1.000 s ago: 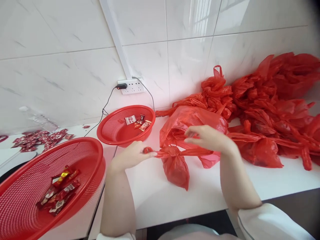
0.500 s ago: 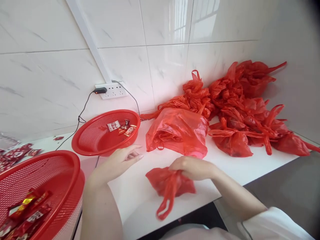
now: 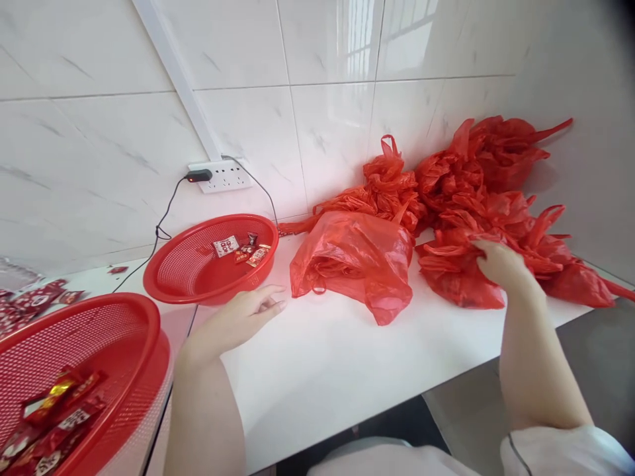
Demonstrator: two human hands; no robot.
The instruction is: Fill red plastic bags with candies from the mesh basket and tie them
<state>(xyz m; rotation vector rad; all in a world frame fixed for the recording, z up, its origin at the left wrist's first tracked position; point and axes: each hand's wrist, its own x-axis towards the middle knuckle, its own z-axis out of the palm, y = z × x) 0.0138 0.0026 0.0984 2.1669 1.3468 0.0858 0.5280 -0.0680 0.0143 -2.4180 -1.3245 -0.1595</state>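
My left hand (image 3: 253,314) hovers over the white table, just right of the round red basket, its fingers loosely apart and nothing in them. Over at the right, my right hand (image 3: 502,266) is closed on a red plastic bag (image 3: 479,284) at the front of the heap; its fingertips are partly hidden among the folds. Between both hands lies a larger, crumpled red plastic bag (image 3: 354,264) on the tabletop.
A heap of knotted red bags (image 3: 471,178) rests against the wall. The round red basket (image 3: 169,277) holds several small packets. A bigger red basket (image 3: 143,330) with wrapped sweets (image 3: 62,416) stands at lower left. A power strip (image 3: 223,176) with cables is on the wall.
My right hand has carried the small red bag from the table's front middle to the heap on the right. My left hand has barely moved.
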